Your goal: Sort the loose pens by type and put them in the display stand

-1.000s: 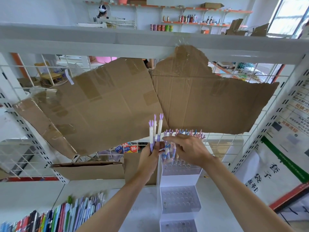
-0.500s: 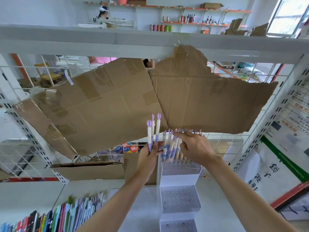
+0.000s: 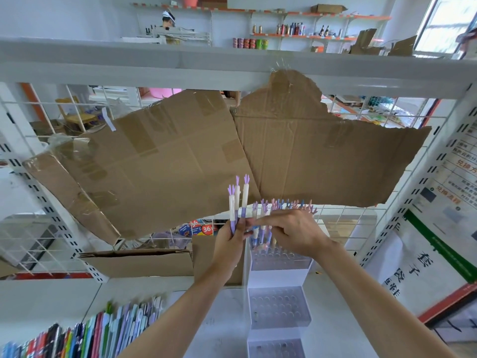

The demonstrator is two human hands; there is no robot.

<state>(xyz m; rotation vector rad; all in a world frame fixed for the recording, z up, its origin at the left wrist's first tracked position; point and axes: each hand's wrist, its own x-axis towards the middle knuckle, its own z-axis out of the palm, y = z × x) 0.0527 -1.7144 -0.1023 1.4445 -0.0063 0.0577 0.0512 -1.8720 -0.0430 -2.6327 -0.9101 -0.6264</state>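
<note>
Pens [image 3: 238,200] upright above left fingers [image 3: 233,232]

Three white-and-purple antler-topped pens [image 3: 238,202] stand upright in a fist, just left of a row of matching pastel pens [image 3: 265,223] seated upright in the top tier of the white stepped display stand [image 3: 277,279], lower tiers' holes unfilled.
</note>
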